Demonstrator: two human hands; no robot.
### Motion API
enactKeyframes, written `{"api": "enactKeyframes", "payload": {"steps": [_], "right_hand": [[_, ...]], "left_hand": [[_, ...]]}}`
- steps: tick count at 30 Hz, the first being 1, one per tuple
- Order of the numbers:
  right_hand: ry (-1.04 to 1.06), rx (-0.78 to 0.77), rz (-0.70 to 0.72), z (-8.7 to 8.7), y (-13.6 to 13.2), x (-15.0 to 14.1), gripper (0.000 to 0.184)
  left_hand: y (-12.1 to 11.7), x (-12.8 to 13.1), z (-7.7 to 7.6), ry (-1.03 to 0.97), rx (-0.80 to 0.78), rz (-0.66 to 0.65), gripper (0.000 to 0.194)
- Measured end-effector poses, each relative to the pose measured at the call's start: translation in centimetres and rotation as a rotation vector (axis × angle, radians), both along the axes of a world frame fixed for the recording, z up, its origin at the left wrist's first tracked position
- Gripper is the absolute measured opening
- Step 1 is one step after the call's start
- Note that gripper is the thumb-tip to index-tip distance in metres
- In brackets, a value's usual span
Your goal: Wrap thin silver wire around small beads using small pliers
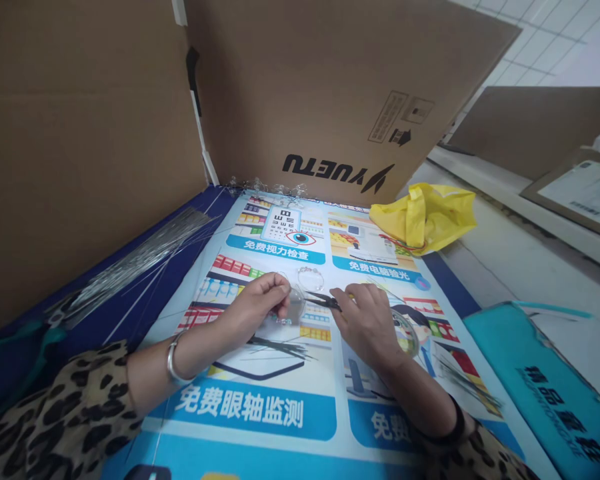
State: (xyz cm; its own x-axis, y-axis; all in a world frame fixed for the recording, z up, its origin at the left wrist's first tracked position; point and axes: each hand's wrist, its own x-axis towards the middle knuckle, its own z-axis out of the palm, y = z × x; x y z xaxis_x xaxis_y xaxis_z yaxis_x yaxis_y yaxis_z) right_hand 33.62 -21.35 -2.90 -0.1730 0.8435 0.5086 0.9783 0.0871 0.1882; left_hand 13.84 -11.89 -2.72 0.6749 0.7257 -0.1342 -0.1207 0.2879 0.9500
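Observation:
My left hand [265,297] is closed, thumb and forefinger pinching a thin beaded wire ring [300,303] with small clear beads along its lower side. Wrapped round a pair of dark-jawed pliers [323,300], my right hand [365,320] points their tips left at that ring. The pliers' handles are hidden in the palm. Just behind the tips, a second beaded ring [310,279] lies on the printed sheet. Partly covered by my right hand is a round clear dish [409,333]. Short dark wires [280,347] lie below my left hand.
Long straight silvery wires [150,257] lie at the left beside teal-handled scissors [30,350]. Clear beaded pieces [280,191] sit against the cardboard wall [330,100]. A yellow bag [425,217] is at the back right, a teal box [545,380] at the right.

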Motion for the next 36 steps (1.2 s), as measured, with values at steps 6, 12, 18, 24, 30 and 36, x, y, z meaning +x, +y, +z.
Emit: {"api": "enactKeyframes", "payload": {"steps": [6,12,18,24,30,36], "right_hand": [[-0.116,0.037,-0.010,0.1,-0.2,0.1,0.019],[-0.080,0.015,-0.010,0.2,0.1,-0.3,0.019],[-0.006,0.004,0.083,-0.5,0.4,-0.1,0.022],[0.043,-0.019,0.066,-0.8,0.1,0.5,0.022],[0.042,-0.081,0.050,-0.7,0.0,0.6,0.021],[0.047,-0.089,0.062,-0.9,-0.1,0.4,0.022]], "left_hand": [[-0.1,0.0,-0.2,-0.064,-0.054,0.002,0.011],[-0.1,0.0,-0.1,-0.101,-0.099,0.008,0.013],[-0.1,0.0,-0.6,-0.136,-0.172,-0.048,0.012],[0.3,0.1,-0.7,-0.047,-0.145,-0.080,0.011],[0.4,0.1,-0.7,0.020,-0.064,-0.099,0.013],[0.0,-0.2,-0.3,0.084,0.043,-0.141,0.011]]}}
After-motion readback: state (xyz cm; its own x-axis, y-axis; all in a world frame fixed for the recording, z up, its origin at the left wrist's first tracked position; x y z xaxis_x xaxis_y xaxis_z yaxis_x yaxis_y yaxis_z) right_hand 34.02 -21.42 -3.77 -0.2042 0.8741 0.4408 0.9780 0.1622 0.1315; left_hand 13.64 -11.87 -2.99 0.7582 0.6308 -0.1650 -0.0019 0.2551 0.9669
